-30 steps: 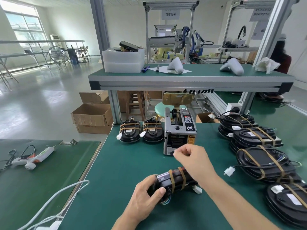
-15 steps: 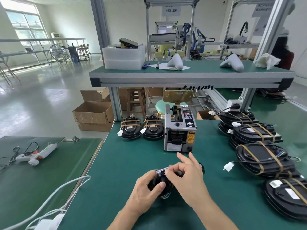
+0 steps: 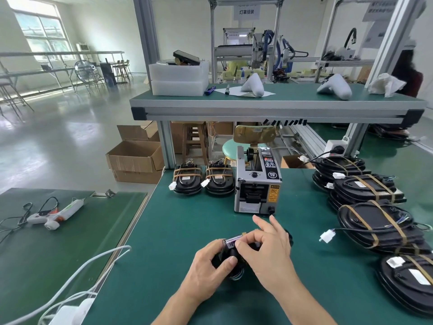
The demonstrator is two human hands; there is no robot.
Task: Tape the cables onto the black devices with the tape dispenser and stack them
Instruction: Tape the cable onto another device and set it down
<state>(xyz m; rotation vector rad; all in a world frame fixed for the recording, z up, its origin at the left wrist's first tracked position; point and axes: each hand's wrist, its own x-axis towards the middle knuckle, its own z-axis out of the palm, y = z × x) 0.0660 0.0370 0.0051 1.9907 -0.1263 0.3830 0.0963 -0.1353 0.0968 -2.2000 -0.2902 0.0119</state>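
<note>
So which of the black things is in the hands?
The black device near the front of the green table. The left hand grips it and the right hand presses on top. The others lie untouched.

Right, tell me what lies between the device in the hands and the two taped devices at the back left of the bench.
Nothing visible. Bare green bench mat runs from the black device in the hands to the two taped black devices. The grey tape dispenser stands just right of that path.

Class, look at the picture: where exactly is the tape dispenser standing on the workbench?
The tape dispenser stands upright at the middle of the green workbench, just right of two taped black devices and directly beyond both hands.
</note>
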